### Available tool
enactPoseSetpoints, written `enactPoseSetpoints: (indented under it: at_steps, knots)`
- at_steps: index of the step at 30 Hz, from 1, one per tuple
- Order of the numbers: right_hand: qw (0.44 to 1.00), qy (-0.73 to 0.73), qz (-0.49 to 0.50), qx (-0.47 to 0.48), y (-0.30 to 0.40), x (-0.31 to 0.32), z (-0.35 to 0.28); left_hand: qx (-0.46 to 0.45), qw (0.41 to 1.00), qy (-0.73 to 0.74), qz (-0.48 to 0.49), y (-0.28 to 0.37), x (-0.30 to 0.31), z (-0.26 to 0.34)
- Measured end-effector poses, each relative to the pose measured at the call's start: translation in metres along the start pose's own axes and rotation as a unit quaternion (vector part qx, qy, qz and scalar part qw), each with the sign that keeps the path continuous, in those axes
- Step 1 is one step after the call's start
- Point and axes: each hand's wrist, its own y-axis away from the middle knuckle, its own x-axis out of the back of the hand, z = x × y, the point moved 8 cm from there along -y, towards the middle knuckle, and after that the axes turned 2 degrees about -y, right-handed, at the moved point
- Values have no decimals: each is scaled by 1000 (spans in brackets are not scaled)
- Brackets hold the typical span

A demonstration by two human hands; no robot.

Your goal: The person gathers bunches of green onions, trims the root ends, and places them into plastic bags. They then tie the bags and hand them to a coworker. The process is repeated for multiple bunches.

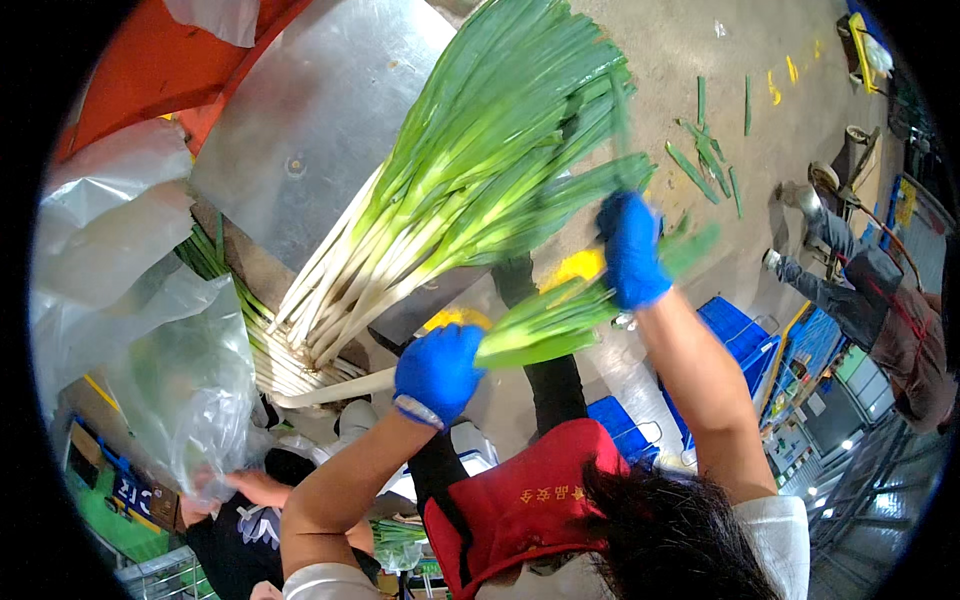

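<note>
My left hand point(441, 371), in a blue glove, is closed around a leek point(341, 391) near where its white shank turns green. My right hand point(634, 251), also in a blue glove, is at the green leaves of that same leek; it is blurred, and how its fingers grip is unclear. Beyond both hands a large heap of leeks point(480, 150) lies fanned out on a metal table point(292, 142), with roots towards the lower left and green tops at the upper right. More leeks point(262, 330) lie under the root end of the heap.
Clear plastic bags point(187, 367) hang at the left, where another person point(240, 525) reaches in. Cut leaf pieces point(705, 154) are scattered on the floor. Blue crates point(739, 330) stand to the right, and a person point(892, 315) is beside a trolley. An orange-red surface point(150, 67) borders the table.
</note>
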Motion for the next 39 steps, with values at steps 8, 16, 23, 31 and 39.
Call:
enactPoseSetpoints:
  at_steps: [8,16,23,31,39]
  knots:
    - [974,148,150,84,-152,272,-79,97,988,-60,105,29,34,-78]
    - [982,93,-93,-133,-11,126,113,-43,966,50,250,-99,114,-13]
    - [934,-145,-70,-320,18,8,240,124,970,-139,155,-134,15,-109]
    - [949,-282,37,-134,-16,-28,232,58,960,-146,230,-147,22,-142]
    - [996,-88,-23,14,-26,-54,146,-13,980,10,196,-157,6,-148]
